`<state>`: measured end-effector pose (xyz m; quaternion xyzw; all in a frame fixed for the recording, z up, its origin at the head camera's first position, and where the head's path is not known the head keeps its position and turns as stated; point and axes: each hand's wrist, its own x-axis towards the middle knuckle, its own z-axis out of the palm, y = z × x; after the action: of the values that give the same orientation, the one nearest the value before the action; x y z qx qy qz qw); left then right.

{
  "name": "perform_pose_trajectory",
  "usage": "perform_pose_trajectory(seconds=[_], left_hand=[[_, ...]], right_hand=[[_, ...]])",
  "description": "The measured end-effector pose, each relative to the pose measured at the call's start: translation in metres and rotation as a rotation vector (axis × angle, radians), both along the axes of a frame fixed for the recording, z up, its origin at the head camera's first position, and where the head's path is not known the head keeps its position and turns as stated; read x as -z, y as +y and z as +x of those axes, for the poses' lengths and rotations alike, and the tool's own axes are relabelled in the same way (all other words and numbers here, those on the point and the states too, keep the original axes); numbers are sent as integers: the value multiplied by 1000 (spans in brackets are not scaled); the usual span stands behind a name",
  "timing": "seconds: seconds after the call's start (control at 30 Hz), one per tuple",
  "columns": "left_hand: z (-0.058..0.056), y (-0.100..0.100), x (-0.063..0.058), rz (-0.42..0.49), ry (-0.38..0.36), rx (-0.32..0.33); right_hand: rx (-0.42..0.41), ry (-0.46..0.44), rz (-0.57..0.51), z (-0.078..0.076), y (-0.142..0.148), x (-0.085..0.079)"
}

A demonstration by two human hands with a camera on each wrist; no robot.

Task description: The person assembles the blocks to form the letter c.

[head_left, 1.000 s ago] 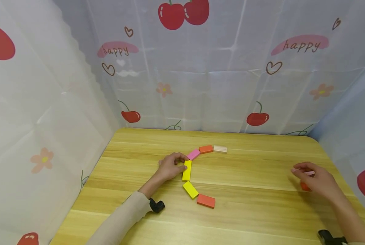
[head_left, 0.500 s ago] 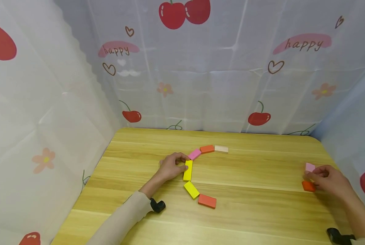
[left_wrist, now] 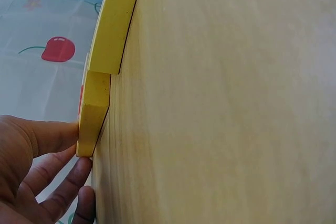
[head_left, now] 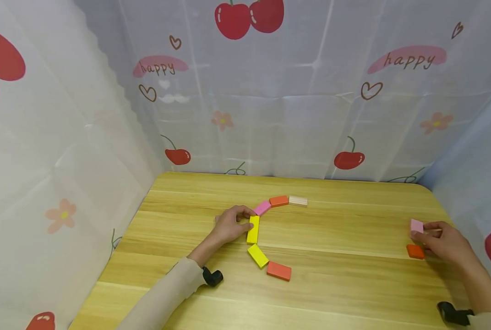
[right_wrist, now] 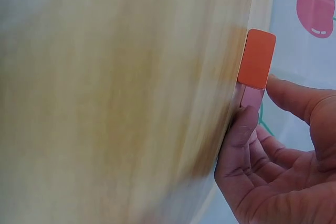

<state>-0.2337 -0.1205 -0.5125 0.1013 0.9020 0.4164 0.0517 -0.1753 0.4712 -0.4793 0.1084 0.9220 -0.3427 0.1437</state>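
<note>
My left hand (head_left: 229, 224) holds the upper end of a yellow block (head_left: 253, 231), thumb on its side and fingertips at its end; the left wrist view shows the thumb (left_wrist: 60, 136) against it. That block belongs to a curved row: a pink block (head_left: 263, 208), an orange block (head_left: 279, 201) and a plain wooden block (head_left: 298, 201) above, a second yellow block (head_left: 258, 255) and a red block (head_left: 279, 271) below. At the far right, my right hand (head_left: 447, 240) pinches a light pink block (head_left: 416, 226) between thumb and index finger. An orange-red block (head_left: 416, 251) lies just below it.
Wood-grain table (head_left: 344, 293) lies under everything. Its far edge meets a printed cherry curtain (head_left: 295, 128), and more curtain hangs at both sides. Part of a pinkish block (head_left: 217, 219) peeks out behind the left hand. Something pale (head_left: 435, 230) shows between the right fingers.
My right hand has shifted right and slightly down, uncovering the light pink and orange-red blocks, then stayed nearly still. The left hand has kept its place on the yellow block.
</note>
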Motion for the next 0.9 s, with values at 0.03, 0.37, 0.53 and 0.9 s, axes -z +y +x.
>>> perform_pose_trajectory(seconds=[0.03,0.37,0.53,0.9], left_hand=[[0,0,0,2,0,-1],[0,-1,1,9,13,5],[0,-1,2,12,17,8],[-1,0,2,5,20,0]], right_hand=[[-4,2,0,0,0,0],[9,28,5,-3,-4,1],[29,52,8,-5,-5,4],[25,85,4,-8,-6,10]])
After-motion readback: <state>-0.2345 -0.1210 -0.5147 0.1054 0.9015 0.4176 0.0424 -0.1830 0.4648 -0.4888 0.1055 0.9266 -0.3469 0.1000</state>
